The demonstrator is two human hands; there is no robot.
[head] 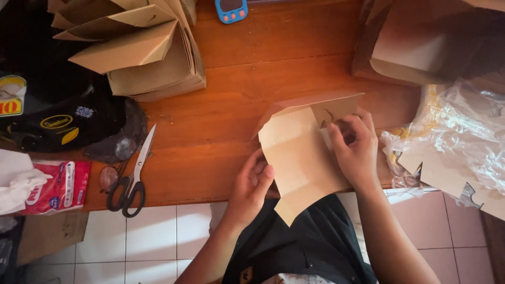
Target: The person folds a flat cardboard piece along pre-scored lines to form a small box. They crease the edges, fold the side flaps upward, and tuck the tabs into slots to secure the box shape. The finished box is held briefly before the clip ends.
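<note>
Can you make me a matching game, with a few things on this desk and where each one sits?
Things:
1. scissors
2. cardboard blank
3. blue timer
4. stack of folded boxes

Places:
A. top edge of the table
B. held between left hand and right hand
C. near table edge, left of the hands
D. far left corner

Pairs: 1-C, 2-B, 3-A, 4-D

The top edge cuts off the blue timer (231,10) and the stack of folded boxes (142,50), while crinkled plastic wrap (463,137) hides the flat cardboard blanks (447,176) beneath it.
</note>
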